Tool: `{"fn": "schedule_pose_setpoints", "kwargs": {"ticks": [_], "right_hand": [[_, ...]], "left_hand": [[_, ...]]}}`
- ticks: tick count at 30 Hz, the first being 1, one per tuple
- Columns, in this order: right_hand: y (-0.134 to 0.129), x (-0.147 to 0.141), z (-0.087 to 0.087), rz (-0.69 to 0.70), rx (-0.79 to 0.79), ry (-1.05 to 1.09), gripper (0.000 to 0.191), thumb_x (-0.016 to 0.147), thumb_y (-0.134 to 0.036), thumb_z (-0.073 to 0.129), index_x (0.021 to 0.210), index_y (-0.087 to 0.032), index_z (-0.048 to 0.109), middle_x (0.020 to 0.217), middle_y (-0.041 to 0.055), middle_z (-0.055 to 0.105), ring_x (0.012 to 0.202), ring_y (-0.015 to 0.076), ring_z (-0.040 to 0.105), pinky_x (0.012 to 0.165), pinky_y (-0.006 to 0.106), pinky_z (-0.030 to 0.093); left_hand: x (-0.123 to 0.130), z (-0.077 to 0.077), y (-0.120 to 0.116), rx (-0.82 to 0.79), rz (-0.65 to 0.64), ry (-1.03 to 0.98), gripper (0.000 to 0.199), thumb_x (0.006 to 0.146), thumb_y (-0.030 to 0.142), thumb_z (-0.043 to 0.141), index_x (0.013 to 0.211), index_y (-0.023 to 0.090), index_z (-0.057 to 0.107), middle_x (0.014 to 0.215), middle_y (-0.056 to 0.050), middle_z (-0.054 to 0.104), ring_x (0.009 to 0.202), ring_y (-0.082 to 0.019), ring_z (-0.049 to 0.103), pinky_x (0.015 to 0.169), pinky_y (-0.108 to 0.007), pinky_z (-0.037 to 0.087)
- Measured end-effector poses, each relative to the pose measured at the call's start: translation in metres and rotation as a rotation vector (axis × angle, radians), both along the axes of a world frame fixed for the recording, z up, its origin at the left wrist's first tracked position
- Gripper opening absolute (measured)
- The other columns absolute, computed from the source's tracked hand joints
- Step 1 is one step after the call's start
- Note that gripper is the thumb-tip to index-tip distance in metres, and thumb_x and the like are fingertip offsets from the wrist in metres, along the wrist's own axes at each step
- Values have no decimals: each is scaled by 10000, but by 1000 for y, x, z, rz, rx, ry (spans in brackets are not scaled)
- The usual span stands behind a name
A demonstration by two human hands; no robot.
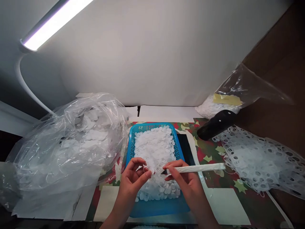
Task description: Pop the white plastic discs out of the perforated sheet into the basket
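Observation:
A blue plastic basket stands at the middle of the table, heaped with small white discs. Over the left part of the heap, my left hand pinches a small white disc between thumb and fingers. My right hand, over the right side of the basket, grips a white-wrapped pen-like tool. The tool's dark tip points left, toward the disc in my left hand, with a small gap between them.
A large clear bag of white scraps fills the left side. Punched white sheets, a black object and a bag with a yellow label lie right. A lamp hangs upper left.

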State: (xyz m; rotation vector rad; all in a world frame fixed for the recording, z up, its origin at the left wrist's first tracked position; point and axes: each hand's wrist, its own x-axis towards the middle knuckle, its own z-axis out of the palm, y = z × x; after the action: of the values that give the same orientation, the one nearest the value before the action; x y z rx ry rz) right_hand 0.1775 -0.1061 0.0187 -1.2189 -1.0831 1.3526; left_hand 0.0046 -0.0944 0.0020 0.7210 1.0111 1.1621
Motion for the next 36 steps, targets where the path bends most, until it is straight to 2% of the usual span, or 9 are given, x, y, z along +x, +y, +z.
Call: {"fn": "schedule_pose_setpoints", "kwargs": {"ticks": [6, 10, 16, 23, 27, 31, 36], "right_hand": [[1, -1, -1, 130, -151, 227, 229, 863, -407, 599, 833, -191, 670, 933, 47, 653, 911, 193, 627, 753, 319, 590], [3, -1, -3, 123, -190, 273, 226, 845, -418, 624, 816, -198, 670, 886, 25, 656, 837, 164, 652, 758, 308, 581], [2, -1, -11, 92, -205, 329, 215, 836, -421, 637, 808, -208, 642, 836, 0, 652, 777, 149, 666, 717, 277, 570], [-4, -2, -4, 100, -105, 95, 208, 874, -405, 589, 870, -214, 670, 851, -1, 620, 775, 135, 642, 742, 244, 544], [-7, -5, 2, 107, -7, -46, 195, 894, -393, 561, 907, -248, 691, 879, 6, 654, 810, 148, 637, 730, 227, 521], [-9, -6, 3, 112, 24, -56, 162, 896, -363, 566, 917, -269, 696, 910, -2, 676, 875, 148, 638, 773, 211, 505], [-10, -6, -1, 78, 3, -125, 216, 895, -405, 551, 889, -247, 698, 842, 11, 662, 809, 155, 620, 697, 215, 507]], "left_hand": [[1, 7, 0, 41, -103, 59, 216, 757, 182, 736, 877, 210, 559, 785, 31, 541, 711, -84, 545, 635, -149, 440], [1, 11, -3, 95, -163, 108, 156, 804, 189, 692, 874, 221, 556, 813, 25, 523, 722, -94, 538, 651, -168, 445], [0, 11, -6, 160, -172, 200, 152, 799, 177, 687, 889, 235, 578, 844, 11, 545, 766, -119, 548, 727, -196, 462], [1, 12, -5, 173, -123, 310, 155, 785, 233, 697, 901, 232, 594, 866, -7, 576, 839, -157, 576, 778, -218, 466], [1, 9, -2, 85, -160, 259, 188, 813, 288, 674, 949, 223, 563, 858, -17, 604, 842, -164, 587, 750, -236, 472], [2, 9, 1, -27, -213, 197, 285, 779, 284, 716, 1011, 206, 570, 805, -16, 667, 775, -146, 613, 710, -226, 474], [3, 7, 1, -66, -20, 104, 323, 698, 241, 784, 908, 212, 541, 682, 38, 650, 687, -112, 617, 640, -179, 465]]}}
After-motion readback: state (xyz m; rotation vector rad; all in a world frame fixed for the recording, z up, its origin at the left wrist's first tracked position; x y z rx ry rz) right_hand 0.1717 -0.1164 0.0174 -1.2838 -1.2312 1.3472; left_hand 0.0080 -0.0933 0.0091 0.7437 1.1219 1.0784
